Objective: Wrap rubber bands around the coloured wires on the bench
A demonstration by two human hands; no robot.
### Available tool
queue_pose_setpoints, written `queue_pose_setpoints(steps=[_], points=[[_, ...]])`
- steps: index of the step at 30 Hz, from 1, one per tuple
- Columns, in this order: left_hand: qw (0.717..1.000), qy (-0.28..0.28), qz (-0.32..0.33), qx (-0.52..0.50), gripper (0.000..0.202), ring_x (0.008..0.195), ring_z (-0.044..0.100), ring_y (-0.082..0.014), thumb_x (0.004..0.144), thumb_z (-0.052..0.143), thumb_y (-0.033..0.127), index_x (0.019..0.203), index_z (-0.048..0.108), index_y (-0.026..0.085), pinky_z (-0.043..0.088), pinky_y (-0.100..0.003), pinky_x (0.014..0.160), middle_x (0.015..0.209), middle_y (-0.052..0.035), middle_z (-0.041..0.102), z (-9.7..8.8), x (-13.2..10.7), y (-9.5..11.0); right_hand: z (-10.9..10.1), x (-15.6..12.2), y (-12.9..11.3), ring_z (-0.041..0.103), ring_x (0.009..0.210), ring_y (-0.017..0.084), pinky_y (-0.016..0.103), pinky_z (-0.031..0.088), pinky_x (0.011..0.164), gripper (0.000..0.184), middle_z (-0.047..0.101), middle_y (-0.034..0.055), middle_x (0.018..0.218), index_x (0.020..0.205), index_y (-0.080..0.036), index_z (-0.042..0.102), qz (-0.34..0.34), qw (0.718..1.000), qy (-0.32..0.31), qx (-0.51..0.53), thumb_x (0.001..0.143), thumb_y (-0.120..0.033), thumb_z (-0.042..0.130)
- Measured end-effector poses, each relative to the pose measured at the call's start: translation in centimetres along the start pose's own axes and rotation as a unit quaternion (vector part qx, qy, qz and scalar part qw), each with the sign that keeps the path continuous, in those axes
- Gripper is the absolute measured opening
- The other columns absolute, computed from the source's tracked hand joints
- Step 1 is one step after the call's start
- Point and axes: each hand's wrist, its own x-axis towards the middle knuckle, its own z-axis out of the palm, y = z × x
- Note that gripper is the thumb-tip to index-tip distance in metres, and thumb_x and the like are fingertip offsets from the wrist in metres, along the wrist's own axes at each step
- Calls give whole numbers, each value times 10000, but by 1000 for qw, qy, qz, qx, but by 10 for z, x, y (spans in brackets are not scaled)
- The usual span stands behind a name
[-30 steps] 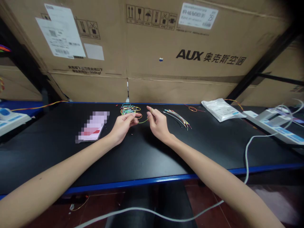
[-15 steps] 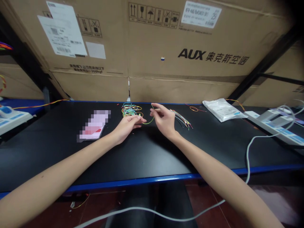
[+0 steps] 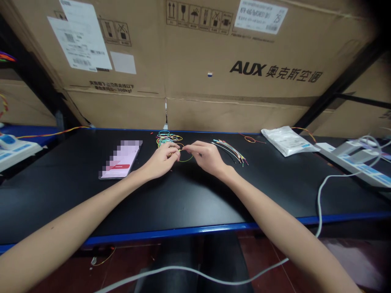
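Between my two hands a thin yellow-green wire [image 3: 187,160] hangs in a small loop over the black table. My left hand [image 3: 165,159] pinches one part of it between thumb and fingertips. Fingers closed, my right hand [image 3: 207,156] pinches the wire too, its fingertips close beside the left ones. Just behind my left hand lies a heap of coiled coloured wires [image 3: 166,138]. To the right of my right hand rests a bunch of straight, loose coloured wires [image 3: 233,149]. The wire ends inside the fingers are hidden.
A phone [image 3: 125,160] lies left of my left hand. Toward the back right are a reddish wire loop [image 3: 249,139], a white plastic packet [image 3: 284,140] and a power strip [image 3: 351,162]. A large cardboard box [image 3: 195,53] stands behind the black table [image 3: 183,203]; a grey cable [image 3: 319,203] crosses its front edge.
My right hand has moved left and down, bringing its fingertips to those of my left hand. The wire now bends into a closer loop. My left hand has shifted slightly left and turned.
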Motion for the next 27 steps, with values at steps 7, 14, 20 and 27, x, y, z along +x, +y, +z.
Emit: queue_pose_setpoints(steps=[7, 14, 20, 27], points=[[995, -31, 59, 71, 302, 1091, 517, -264, 872, 475, 331, 638, 622, 208, 358, -446, 1053, 1114, -92, 574, -1, -2, -3, -6, 2, 0, 649, 841, 190, 323, 492, 783, 296, 732, 66, 947, 1030, -251, 752, -15, 999, -35, -8, 957, -254, 466], [996, -66, 51, 33, 246, 1068, 518, -287, 837, 534, 320, 655, 654, 205, 374, -478, 1031, 1078, -101, 579, -2, -2, 0, -7, -1, 0, 644, 815, 183, 293, 465, 737, 303, 720, 73, 916, 1046, -227, 746, -64, 994, -70, -55, 944, -180, 463], [985, -106, 74, 113, 311, 1087, 505, -240, 919, 420, 318, 745, 641, 185, 402, -447, 1023, 1115, -92, 564, -2, -2, -3, -11, 1, -2, 617, 741, 141, 241, 405, 652, 292, 710, 69, 863, 1024, -171, 737, -102, 983, -93, -124, 932, -102, 469], [977, -118, 94, 148, 306, 1080, 504, -232, 924, 395, 297, 767, 632, 185, 424, -445, 1002, 1090, -87, 567, -3, -4, -4, -11, 2, -8, 568, 697, 128, 245, 354, 624, 320, 692, 58, 826, 960, -158, 724, -135, 962, -134, -198, 882, -16, 448]])
